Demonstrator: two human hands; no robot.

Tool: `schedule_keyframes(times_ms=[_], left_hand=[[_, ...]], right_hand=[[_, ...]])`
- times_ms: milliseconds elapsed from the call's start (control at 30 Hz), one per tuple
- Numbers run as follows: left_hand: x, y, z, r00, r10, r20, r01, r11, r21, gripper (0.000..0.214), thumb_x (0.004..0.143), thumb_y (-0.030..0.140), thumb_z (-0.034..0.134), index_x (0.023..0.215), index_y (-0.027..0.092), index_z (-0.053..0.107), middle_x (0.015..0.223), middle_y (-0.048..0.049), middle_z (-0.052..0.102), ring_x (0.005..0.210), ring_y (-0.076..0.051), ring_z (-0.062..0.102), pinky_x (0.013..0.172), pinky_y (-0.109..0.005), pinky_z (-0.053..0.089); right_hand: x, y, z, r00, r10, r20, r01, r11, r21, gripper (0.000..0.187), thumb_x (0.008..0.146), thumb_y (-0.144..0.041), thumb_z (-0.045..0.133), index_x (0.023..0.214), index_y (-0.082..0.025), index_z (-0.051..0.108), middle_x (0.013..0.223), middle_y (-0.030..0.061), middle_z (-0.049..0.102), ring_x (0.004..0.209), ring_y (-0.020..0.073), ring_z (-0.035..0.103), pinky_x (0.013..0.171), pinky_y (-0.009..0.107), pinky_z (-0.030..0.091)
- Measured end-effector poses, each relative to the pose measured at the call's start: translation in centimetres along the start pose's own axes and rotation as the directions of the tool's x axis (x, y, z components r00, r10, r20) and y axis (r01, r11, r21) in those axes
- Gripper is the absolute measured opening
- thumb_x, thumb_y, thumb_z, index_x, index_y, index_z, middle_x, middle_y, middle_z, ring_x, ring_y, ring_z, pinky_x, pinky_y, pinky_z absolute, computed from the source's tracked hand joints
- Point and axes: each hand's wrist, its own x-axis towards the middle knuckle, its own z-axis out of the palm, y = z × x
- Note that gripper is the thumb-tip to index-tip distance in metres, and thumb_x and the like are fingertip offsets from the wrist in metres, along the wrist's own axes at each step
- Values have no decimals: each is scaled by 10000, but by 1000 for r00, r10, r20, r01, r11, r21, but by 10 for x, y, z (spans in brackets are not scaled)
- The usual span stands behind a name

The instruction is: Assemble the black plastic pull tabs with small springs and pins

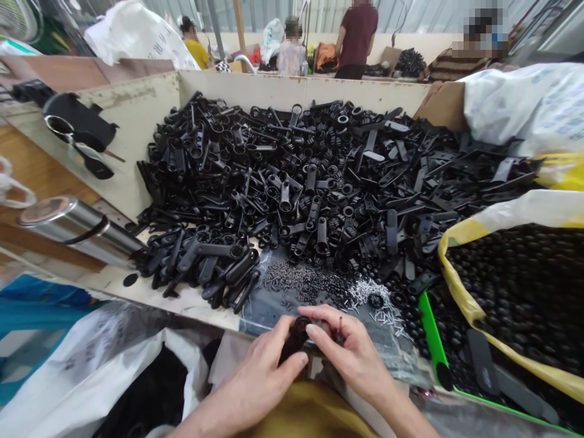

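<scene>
Black plastic part (294, 338): held between both hands, just above the person's lap, its long axis tilted from lower left to upper right.
Left hand (262, 371): closed, fingers wrapped around the part's lower end.
Right hand (349, 353): curled over the part's upper end, fingertips pinching a thin dark pin (340, 328).
Surface: ahead of the hands, a dark plastic sheet (269, 316) carried small screws (305, 283) and white metal pins (369, 298).
Beyond the hands: a pale board bin (292, 85) was heaped with matte black plastic parts (292, 182), ringed and ribbed.
Right of the hands: a yellow-edged bag (460, 267) held round black pieces (515, 292).
Left of the hands: a steel tube (77, 231) lay beside a white sack (91, 365).
Room: a person in a maroon shirt (358, 36) stood beyond the bin.
</scene>
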Motion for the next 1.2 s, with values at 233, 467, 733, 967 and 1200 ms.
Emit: schedule_keyframes(times_ms=[233,467,733,967,1200], left_hand=[[-3,18,-4,963,-45,267,172,865,-472,700,925,518,621,1432,64,459,629,76,522,610,-124,447,672,-284,402],[-5,13,-1,952,-149,266,288,728,-622,987,841,587,715,1550,40,301,579,102,484,541,-99,321,565,-260,242],[-16,-20,-2,965,-175,194,251,825,-507,803,889,549,685,1541,147,444,658,56,572,603,-125,478,620,-251,381],[15,-11,-23,928,83,-363,53,936,349,196,987,351,527,950,230,677,849,-38,784,813,-246,740,730,-312,509],[45,-14,-14,906,243,-347,46,757,651,171,984,243,521,918,239,678,714,-55,768,699,-297,766,606,-314,443]], right_hand=[[4,-6,-2,998,-8,67,3,997,74,250,1019,-336,613,1151,-232,798,964,47,668,702,144,687,601,259,542],[7,-9,-4,995,-41,95,46,998,-51,270,1004,-367,633,1169,-227,794,838,11,620,637,129,534,577,256,453],[-12,1,6,990,-56,127,70,991,-112,260,956,-309,706,1212,-280,742,892,2,658,638,133,549,570,243,440],[-9,15,-7,997,-79,-27,68,959,-276,170,1012,-331,631,1096,-263,762,775,-7,666,631,160,595,597,260,491],[-12,16,-17,985,-170,-37,142,910,-389,249,1096,-319,502,1036,-231,728,820,18,680,652,161,645,614,258,503]])
